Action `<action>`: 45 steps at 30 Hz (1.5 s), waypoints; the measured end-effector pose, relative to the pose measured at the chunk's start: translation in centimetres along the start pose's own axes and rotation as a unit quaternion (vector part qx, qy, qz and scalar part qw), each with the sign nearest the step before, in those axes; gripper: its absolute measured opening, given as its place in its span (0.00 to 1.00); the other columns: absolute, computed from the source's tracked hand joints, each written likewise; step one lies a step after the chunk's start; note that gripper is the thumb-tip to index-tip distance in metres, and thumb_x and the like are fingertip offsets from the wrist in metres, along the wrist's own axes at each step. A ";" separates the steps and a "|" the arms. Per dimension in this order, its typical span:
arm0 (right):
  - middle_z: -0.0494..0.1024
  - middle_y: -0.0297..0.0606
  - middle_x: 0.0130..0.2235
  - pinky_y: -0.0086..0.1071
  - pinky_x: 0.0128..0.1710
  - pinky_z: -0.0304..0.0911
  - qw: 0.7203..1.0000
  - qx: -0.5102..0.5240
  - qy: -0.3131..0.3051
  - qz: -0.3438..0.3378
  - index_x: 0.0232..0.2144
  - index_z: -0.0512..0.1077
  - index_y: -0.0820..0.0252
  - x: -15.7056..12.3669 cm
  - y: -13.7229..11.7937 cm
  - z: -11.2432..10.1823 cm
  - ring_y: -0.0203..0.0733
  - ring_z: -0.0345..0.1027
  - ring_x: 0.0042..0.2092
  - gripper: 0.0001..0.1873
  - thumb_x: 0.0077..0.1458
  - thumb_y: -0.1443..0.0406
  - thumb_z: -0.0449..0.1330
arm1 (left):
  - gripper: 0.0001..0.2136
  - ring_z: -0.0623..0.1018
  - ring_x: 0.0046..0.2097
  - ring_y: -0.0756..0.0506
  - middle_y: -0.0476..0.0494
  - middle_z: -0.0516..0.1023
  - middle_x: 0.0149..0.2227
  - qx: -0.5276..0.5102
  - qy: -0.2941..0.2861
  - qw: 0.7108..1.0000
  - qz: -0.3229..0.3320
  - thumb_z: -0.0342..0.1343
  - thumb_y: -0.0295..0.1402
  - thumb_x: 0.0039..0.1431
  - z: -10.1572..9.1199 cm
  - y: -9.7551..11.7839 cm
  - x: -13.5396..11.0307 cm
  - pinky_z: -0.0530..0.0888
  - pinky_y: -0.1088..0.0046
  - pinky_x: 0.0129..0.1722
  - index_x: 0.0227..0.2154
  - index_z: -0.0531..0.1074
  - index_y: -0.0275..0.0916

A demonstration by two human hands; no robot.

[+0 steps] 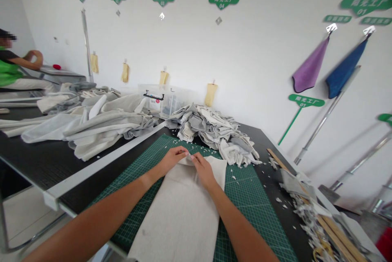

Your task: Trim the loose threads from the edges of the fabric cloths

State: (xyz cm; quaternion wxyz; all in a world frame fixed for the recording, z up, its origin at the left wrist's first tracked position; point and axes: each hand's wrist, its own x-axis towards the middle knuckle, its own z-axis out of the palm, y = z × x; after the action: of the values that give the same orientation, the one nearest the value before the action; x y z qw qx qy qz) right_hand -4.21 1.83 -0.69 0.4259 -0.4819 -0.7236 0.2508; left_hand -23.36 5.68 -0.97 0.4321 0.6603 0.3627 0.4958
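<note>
A long strip of pale grey cloth (180, 217) lies lengthwise on the green cutting mat (254, 209), running from the near edge away from me. My left hand (173, 158) and my right hand (202, 170) meet at the cloth's far end. Both pinch that far edge, fingers pressed together, and a small fold of the cloth stands up between them. Just beyond the hands lies a heap of grey and white cloth pieces (214, 131).
More grey cloth (92, 125) is piled on the left table. A clear plastic box (162, 98) stands at the back. Scraps and wooden rulers (315, 213) line the right edge. Another person (12, 66) sits far left. Mop poles and purple and blue cloths hang on the right wall.
</note>
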 end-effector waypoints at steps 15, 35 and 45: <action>0.73 0.30 0.32 0.29 0.34 0.52 0.994 -0.107 -0.010 -0.007 0.42 0.66 0.50 -0.6 -0.5 0.1 0.40 0.68 0.34 0.19 0.68 0.47 0.44 | 0.15 0.73 0.36 0.47 0.45 0.79 0.33 -0.056 0.013 0.998 -0.039 0.61 0.44 0.55 0.2 1.4 -0.7 0.68 0.74 0.37 0.35 0.79 0.35; 0.73 0.31 0.33 0.30 0.35 0.54 0.993 -0.115 -0.025 -0.026 0.41 0.64 0.52 -0.7 -0.7 0.0 0.41 0.69 0.35 0.19 0.70 0.49 0.41 | 0.16 0.75 0.38 0.46 0.44 0.80 0.37 -0.061 -0.013 0.996 -0.060 0.62 0.44 0.55 0.2 1.4 -0.9 0.68 0.73 0.39 0.38 0.79 0.36; 0.73 0.32 0.32 0.30 0.34 0.53 0.993 -0.111 -0.030 -0.029 0.41 0.64 0.52 -0.6 -0.8 -0.1 0.42 0.69 0.35 0.18 0.69 0.50 0.41 | 0.18 0.75 0.37 0.46 0.43 0.80 0.36 -0.051 -0.009 0.996 -0.070 0.62 0.46 0.54 0.3 1.5 -0.9 0.69 0.72 0.38 0.37 0.80 0.35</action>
State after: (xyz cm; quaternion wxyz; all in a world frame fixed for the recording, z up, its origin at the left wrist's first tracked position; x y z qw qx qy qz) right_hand -4.42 0.94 -0.26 0.3547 -0.4977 -0.7729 0.1708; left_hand -23.23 4.27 0.13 0.5019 0.6149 0.3785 0.4761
